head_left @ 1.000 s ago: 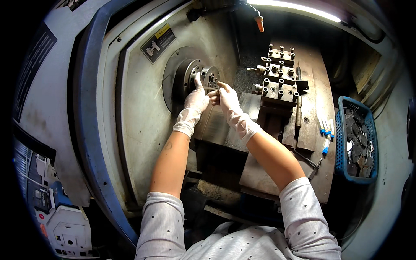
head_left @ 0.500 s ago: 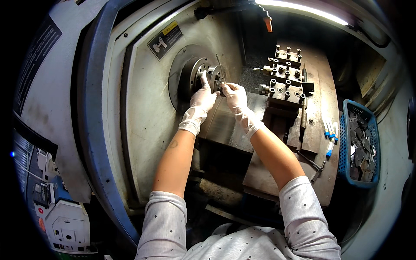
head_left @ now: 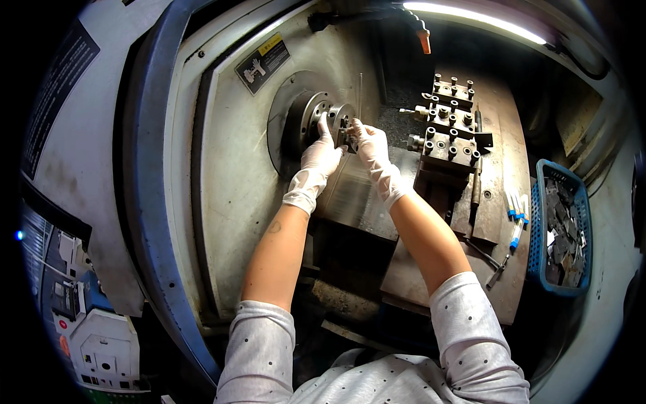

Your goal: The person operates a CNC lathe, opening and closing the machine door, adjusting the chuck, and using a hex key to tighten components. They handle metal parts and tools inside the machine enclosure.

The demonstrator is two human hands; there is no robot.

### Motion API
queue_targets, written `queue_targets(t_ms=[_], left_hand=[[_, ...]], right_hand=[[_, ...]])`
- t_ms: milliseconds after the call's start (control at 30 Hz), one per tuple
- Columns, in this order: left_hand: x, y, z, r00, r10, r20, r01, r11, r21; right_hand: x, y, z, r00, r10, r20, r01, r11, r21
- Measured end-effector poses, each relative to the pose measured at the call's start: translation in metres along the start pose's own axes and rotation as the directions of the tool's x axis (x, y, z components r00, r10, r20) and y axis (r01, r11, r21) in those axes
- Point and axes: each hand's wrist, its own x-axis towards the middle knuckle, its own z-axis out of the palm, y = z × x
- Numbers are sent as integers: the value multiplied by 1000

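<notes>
Around you, in the head view, a pale machine wall (head_left: 235, 175) faces a row of tool blocks (head_left: 449, 147), a blue basket (head_left: 536, 225) beyond. The steel chuck (head_left: 342, 114) is already mounted at that wall. Your left hand (head_left: 319, 158) has its thumb against it; its hidden fingers leave the grip unclear. Your right hand (head_left: 371, 145) pinches a thin rod (head_left: 361, 94), blurred, at the chuck's face. Work there seems under way; what remains can't be told. The chuck looks round, grey and shiny, its face partly covered.
</notes>
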Motion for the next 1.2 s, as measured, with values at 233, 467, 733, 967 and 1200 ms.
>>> queue_targets(t_ms=[233, 467, 733, 967, 1200], left_hand=[[-2, -2, 1, 1000, 3, -31, -4, 1000, -19], [-2, -3, 0, 1000, -8, -8, 8, 996, -89], [-3, 1, -2, 999, -36, -29, 34, 997, -69], [-3, 7, 2, 994, -77, -76, 79, 997, 23], [9, -22, 19, 997, -46, -68, 41, 997, -62]], right_hand=[[6, -2, 6, 992, 121, -45, -109, 973, 202], [-3, -4, 4, 998, -42, -55, 45, 998, 45], [-8, -16, -6, 961, -277, 12, 239, 806, -542], [17, -41, 3, 956, -239, -168, 166, 918, -361], [-37, -51, -6, 736, -631, 245, 677, 683, -275]])
